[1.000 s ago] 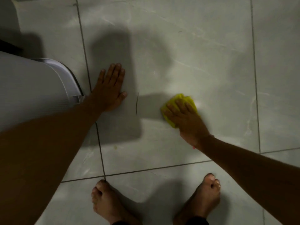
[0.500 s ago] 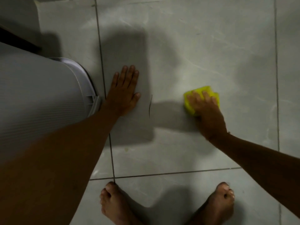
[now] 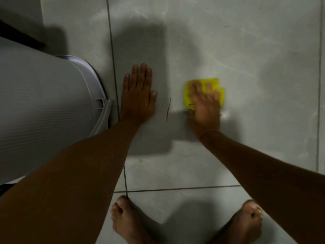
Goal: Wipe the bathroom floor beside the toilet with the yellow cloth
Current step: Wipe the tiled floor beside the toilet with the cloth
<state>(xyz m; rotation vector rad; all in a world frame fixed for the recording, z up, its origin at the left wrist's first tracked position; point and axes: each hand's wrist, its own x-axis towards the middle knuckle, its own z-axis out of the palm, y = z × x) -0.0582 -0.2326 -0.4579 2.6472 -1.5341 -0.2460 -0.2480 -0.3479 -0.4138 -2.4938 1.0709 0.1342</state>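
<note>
Head view, floor seen from above; person crouched, both bare feet at 6 o'clock

Right hand (image 3: 204, 104) is laid flat, fingers spread wide, pressing the yellow cloth (image 3: 215, 85) onto the floor tile (image 3: 246, 59); nothing is pinched, the cloth is only held down by the palm. Cloth sits just right of frame centre, roughly 3 o'clock from the left hand. Hand outline is blurred, so a stroke is judged to be under way

Left hand (image 3: 139, 99) is planted open and flat on the tile, holding nothing, just beside the toilet (image 3: 44, 111) base, which fills 9 o'clock

Step in hand: wiping. For good coverage, even palm pressure should be kept so the folded cloth does not roll, and strokes overlapped. The thin dark strand (image 3: 168, 110) between the hands should be gathered by the cloth edge, not smeared

Room: wide bare tile toward 12 and 3 o'clock. Tight edges: toilet base rim and grout line (image 3: 112, 59) at 9 o'clock; the bracing hand would need lifting before that strip can be reached. Feet limit the pull-back toward 6 o'clock
</note>
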